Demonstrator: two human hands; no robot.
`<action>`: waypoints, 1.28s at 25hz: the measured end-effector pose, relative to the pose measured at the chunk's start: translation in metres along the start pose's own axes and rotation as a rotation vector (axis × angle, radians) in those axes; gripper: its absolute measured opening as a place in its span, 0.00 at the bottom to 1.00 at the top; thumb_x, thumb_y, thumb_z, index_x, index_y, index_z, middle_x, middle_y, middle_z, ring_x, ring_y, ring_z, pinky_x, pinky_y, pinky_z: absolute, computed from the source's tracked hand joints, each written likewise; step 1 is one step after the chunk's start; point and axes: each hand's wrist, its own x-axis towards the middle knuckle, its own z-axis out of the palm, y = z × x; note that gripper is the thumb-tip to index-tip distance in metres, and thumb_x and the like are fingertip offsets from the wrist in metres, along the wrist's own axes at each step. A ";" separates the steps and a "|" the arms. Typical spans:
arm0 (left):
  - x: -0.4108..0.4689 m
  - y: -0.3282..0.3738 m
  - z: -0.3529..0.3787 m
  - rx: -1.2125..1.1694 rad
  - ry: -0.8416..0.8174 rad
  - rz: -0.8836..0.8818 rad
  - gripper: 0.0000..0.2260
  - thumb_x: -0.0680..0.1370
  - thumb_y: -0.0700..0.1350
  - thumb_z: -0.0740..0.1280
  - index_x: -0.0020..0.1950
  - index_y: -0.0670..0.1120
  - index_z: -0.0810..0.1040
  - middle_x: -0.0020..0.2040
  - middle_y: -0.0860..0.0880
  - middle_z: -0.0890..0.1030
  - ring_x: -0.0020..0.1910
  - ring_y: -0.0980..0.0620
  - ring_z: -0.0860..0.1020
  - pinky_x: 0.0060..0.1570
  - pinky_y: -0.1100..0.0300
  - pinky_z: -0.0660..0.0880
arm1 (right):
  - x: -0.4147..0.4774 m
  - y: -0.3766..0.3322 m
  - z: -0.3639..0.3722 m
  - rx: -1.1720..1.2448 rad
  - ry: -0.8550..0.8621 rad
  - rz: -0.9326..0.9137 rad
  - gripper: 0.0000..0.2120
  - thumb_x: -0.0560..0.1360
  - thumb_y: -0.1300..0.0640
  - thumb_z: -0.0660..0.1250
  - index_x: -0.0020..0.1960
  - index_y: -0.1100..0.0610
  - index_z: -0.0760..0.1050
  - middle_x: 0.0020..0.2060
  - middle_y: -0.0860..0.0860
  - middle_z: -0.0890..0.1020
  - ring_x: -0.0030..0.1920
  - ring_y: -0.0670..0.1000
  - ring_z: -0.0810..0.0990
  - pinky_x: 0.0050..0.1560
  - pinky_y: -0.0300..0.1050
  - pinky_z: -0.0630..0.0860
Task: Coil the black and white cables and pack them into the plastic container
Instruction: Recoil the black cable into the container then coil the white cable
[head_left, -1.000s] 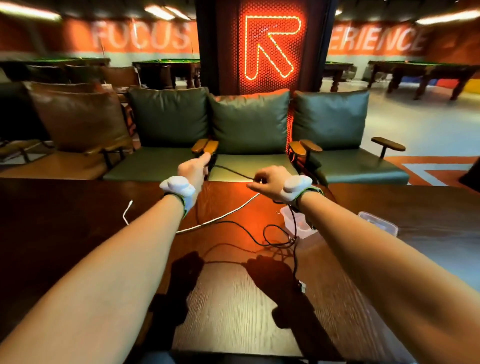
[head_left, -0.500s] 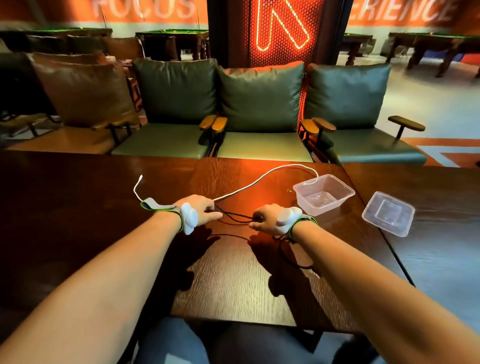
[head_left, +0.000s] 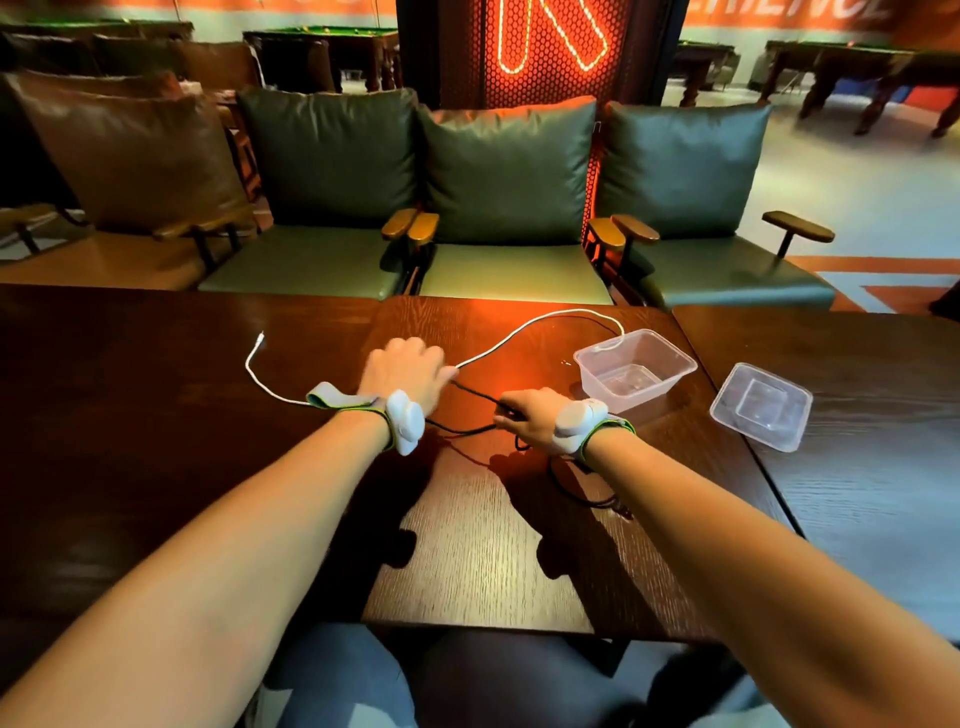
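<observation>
Both hands are working near the middle of the dark wood tabletop, w/ a white sensor pod strapped on each wrist. Left hand is lying knuckles-up over the cables, fingers curled down; the white cable is coming out right at its fingertips, but whether they're actually gripping it or the black one can't be told from this angle. Right hand is pinching the black cable betw. thumb and fingers, closed on it. A short run of black cable is stretching between the two hands, just above the wood, and more of it is looping loosely under and behind the right wrist, toward the near edge.

The white cable is lying in a long arc: one end w/ its plug is sitting toward the far-left part of the tabletop, the line is passing under the left hand, then curving along the far edge and ending at the rim of the clear plastic container. Container is sitting open and upright toward the far-right corner, nothing coiled inside. Its clear lid is lying flat on the adjoining tabletop to the right, near but apart.
</observation>
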 end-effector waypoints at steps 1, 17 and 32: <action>-0.001 0.017 0.002 -0.144 -0.033 0.112 0.15 0.83 0.58 0.57 0.55 0.50 0.77 0.54 0.47 0.79 0.56 0.42 0.77 0.50 0.49 0.72 | 0.002 -0.005 0.001 0.021 -0.006 -0.020 0.09 0.81 0.49 0.61 0.55 0.52 0.76 0.44 0.47 0.80 0.45 0.53 0.80 0.45 0.46 0.73; -0.012 0.038 0.013 -0.333 -0.055 0.255 0.22 0.76 0.67 0.56 0.57 0.53 0.75 0.51 0.53 0.80 0.50 0.50 0.79 0.50 0.54 0.73 | -0.014 0.013 -0.005 0.600 0.171 0.162 0.07 0.80 0.62 0.64 0.54 0.54 0.78 0.39 0.49 0.84 0.36 0.50 0.84 0.34 0.45 0.79; -0.002 0.041 0.015 -0.396 -0.030 -0.235 0.14 0.83 0.41 0.57 0.67 0.47 0.73 0.58 0.40 0.81 0.56 0.36 0.79 0.52 0.47 0.75 | -0.042 -0.016 -0.031 1.461 -0.471 0.137 0.19 0.76 0.45 0.61 0.31 0.54 0.69 0.25 0.46 0.55 0.24 0.44 0.50 0.23 0.38 0.45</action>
